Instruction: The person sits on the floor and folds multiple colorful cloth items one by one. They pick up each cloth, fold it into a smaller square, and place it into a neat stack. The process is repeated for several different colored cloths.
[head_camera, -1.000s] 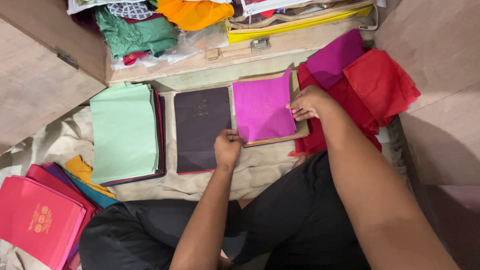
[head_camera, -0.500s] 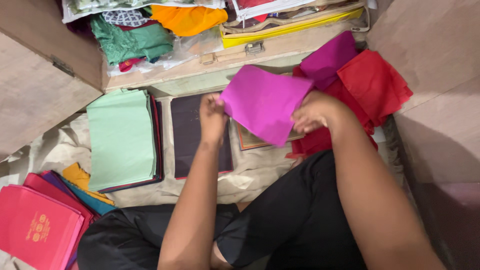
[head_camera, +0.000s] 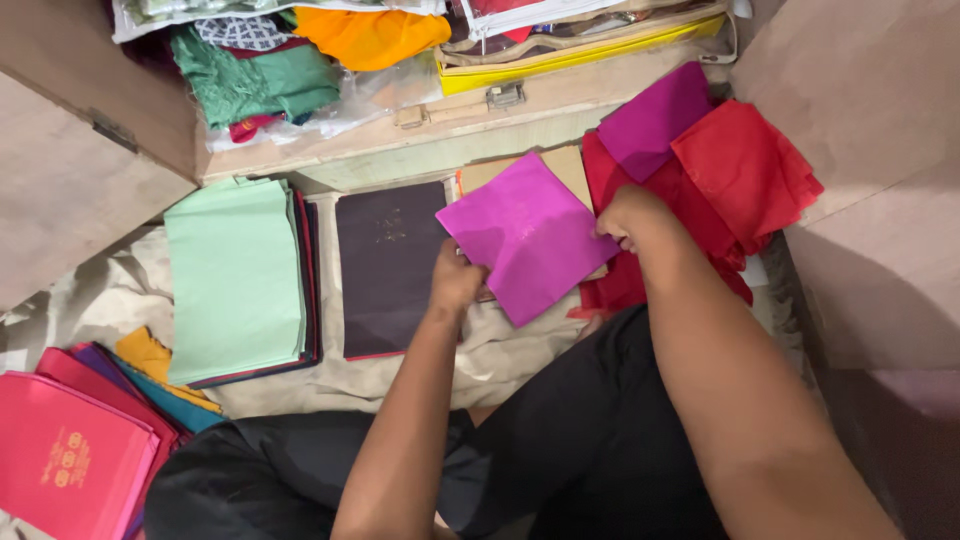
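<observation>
Head view: we pinch magenta cloth (head_camera: 528, 247), left hand (head_camera: 455, 280), right hand (head_camera: 628, 215); light, limp; grip opposite corners.

Floor is covered by a crumpled beige sheet (head_camera: 110, 290). Pale wooden cupboard doors (head_camera: 70, 190) are seen open at left and right. A wooden shelf edge (head_camera: 330, 150) with metal latches (head_camera: 505, 95) is noted above. Folded cloth is stacked inside. Lighting is soft and even.

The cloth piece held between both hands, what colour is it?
Bright magenta cloth piece, plain with no pattern, seen in the head view.
</observation>
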